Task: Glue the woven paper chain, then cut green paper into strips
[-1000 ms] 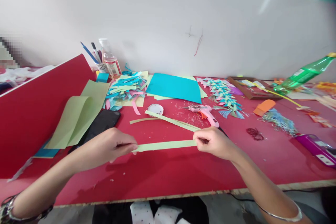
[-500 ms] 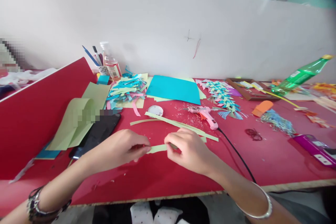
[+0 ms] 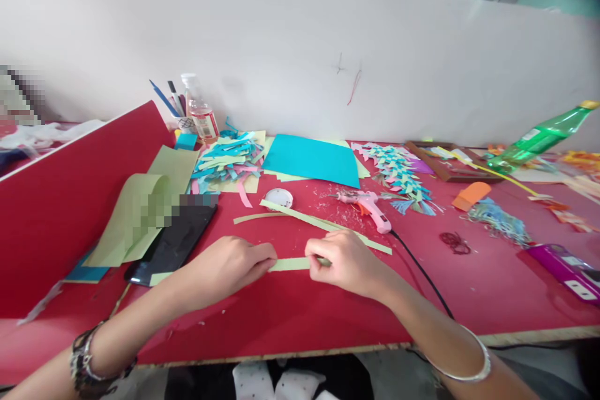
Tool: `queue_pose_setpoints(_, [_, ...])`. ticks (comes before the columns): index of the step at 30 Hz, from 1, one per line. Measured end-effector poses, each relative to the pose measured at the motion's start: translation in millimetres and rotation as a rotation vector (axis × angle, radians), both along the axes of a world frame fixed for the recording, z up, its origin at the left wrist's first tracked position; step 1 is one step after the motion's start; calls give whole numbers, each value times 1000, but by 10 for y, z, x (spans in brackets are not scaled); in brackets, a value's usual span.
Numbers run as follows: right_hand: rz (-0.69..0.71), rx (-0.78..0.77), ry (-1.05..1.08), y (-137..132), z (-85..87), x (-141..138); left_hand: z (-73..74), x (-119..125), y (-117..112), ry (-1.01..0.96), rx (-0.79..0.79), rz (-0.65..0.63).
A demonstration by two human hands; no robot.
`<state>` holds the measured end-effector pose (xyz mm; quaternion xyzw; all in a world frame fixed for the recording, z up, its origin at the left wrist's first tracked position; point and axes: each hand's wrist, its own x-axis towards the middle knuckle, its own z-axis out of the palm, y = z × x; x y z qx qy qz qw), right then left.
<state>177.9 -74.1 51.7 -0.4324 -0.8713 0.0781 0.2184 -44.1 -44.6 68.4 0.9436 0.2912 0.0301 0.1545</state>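
Observation:
A pale green paper strip (image 3: 291,264) is stretched between my two hands, low over the red table. My left hand (image 3: 234,265) pinches its left part, and a pale green end shows beyond my wrist over the black phone. My right hand (image 3: 344,262) has its fingers curled round the strip's other part, which is mostly hidden in the grip. Just beyond my hands lie more pale green strips (image 3: 323,222), crossing one another. One of them rests against a small white round lid (image 3: 279,199).
Behind sit a blue sheet (image 3: 312,159), a pile of cut strips (image 3: 227,162) and a braided paper piece (image 3: 398,175). A pink glue gun (image 3: 365,203) trails a black cord (image 3: 422,272). A black phone (image 3: 180,240) lies left, a tilted green bottle (image 3: 539,140) right.
Both hands have shifted a little to the right, with slightly more strip showing between them. A strip end now shows over the phone, left of my forearm.

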Motion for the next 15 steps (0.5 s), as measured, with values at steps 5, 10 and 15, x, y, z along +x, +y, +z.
queue_pose_setpoints(5, [-58, -136, 50, -5, -20, 270, 25, -194, 69, -80, -142, 7])
queue_pose_setpoints(10, [-258, -128, 41, 41, -101, 571, 33, -347, 127, -49, -134, 71])
queue_pose_setpoints(15, [-223, 72, 210, -32, 42, 356, 36, -230, 111, -20, -107, 75])
